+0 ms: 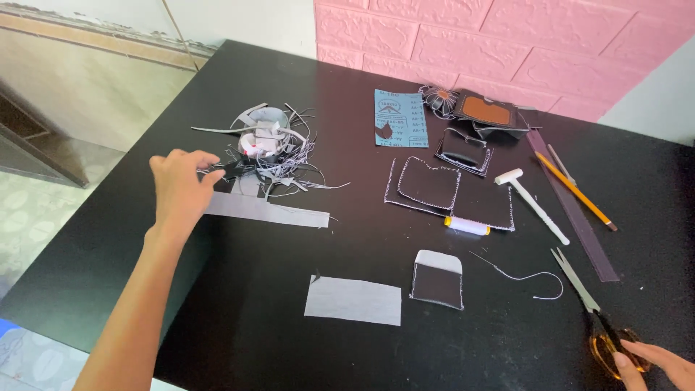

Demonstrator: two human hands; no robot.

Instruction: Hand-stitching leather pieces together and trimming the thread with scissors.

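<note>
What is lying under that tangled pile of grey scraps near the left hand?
Under the scrap pile, a long grey strip sticks out on the black table. The left hand touches its edge. Anything deeper is covered.

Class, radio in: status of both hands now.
Left hand on grey strip, beside scrap pile. Right hand holding scissors. Nothing between.

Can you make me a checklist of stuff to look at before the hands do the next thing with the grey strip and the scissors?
1. Left hand reaches the grey strip: ok, fingers at its left end by the scraps.
2. Strip actually pinched: cannot tell.
3. Right hand on the scissors: ok, fingers at the orange handle.
4. Scissor blades closed: ok, they lie nearly together.
5. Bare table near the strip: ok.
6. Needle and thread away from both hands: ok.
</note>
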